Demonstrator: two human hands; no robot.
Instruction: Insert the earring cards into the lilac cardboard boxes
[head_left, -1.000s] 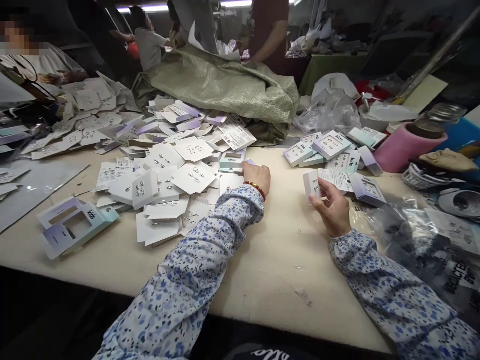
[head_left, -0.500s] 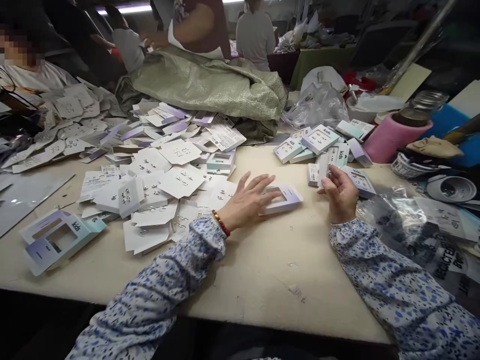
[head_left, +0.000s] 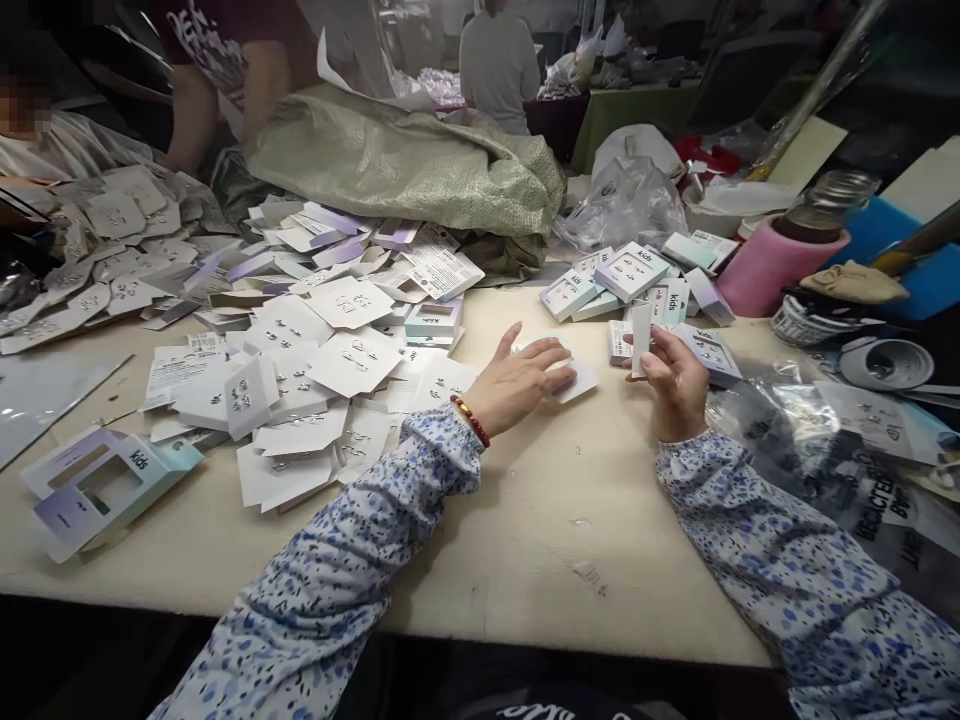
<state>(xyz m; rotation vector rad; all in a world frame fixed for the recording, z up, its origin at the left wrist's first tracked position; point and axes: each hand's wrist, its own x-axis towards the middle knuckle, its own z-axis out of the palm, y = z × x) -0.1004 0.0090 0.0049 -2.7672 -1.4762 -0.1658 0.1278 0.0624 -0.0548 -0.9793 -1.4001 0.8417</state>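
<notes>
My left hand [head_left: 521, 388], fingers stretched out, lies palm down over a small lilac-and-white box [head_left: 579, 384] on the table. Its fingers cover most of the box. Farther right, my right hand [head_left: 677, 382] pinches a white card [head_left: 641, 338] held upright, turned nearly edge-on to me. Many white cards with small silver earrings [head_left: 354, 362] lie in a loose pile left of my left hand. Behind my right hand, packed boxes marked "kids" [head_left: 632, 270] lie heaped, with earrings showing through their windows.
Window boxes [head_left: 112, 490] lie at the front left. Behind the cards stretches a green woven sack [head_left: 405, 150]. At right are a pink roll [head_left: 784, 262], a tape roll [head_left: 886, 366] and clear plastic bags [head_left: 795, 420]. Other people are at the back and left.
My left hand has moved slightly right and now covers more of the box. The right hand keeps its card, now turned more edge-on. The view has shifted a little.
</notes>
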